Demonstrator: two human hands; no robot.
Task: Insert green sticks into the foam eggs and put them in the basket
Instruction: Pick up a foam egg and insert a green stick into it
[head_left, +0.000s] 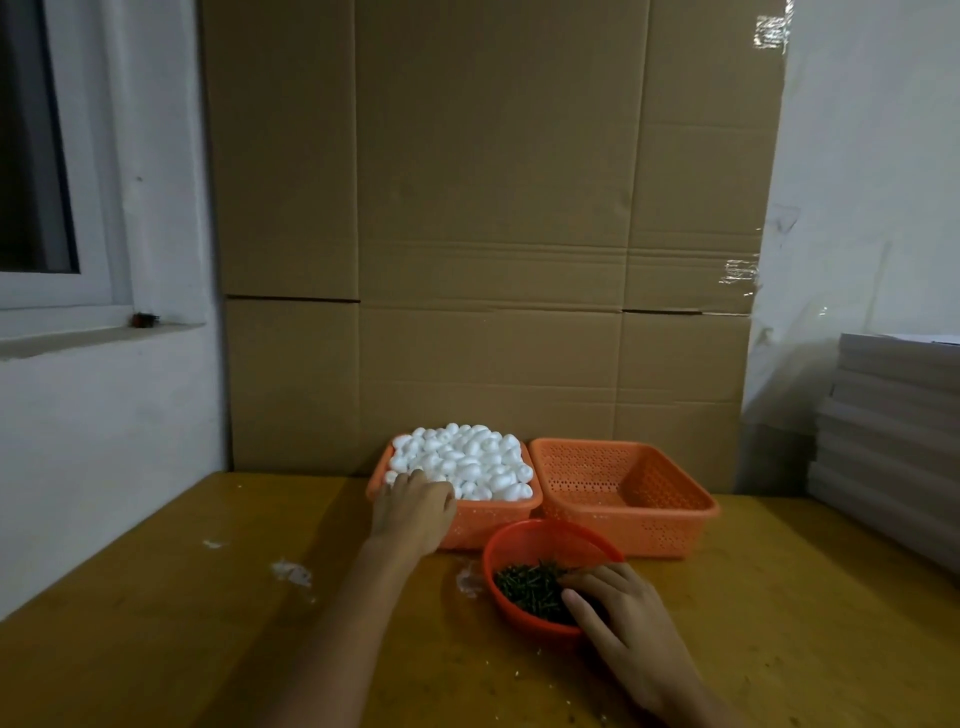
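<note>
An orange basket (485, 519) at the table's middle is heaped with white foam eggs (470, 460). My left hand (413, 509) reaches over its near left corner, fingers curled down onto the eggs; whether it holds one is hidden. To its right stands a second orange basket (670, 525) with nothing in it. In front, a round orange bowl (511, 540) holds a pile of short green sticks (527, 587). My right hand (618, 618) lies over the bowl's right side, fingertips on the sticks; any pinch is hidden.
A large cardboard sheet (493, 234) stands against the wall behind the baskets. A stack of grey boards (893, 431) sits at the right edge. White foam crumbs (292, 571) lie on the wooden table (208, 649) left of the bowl. A window (36, 156) is at the left.
</note>
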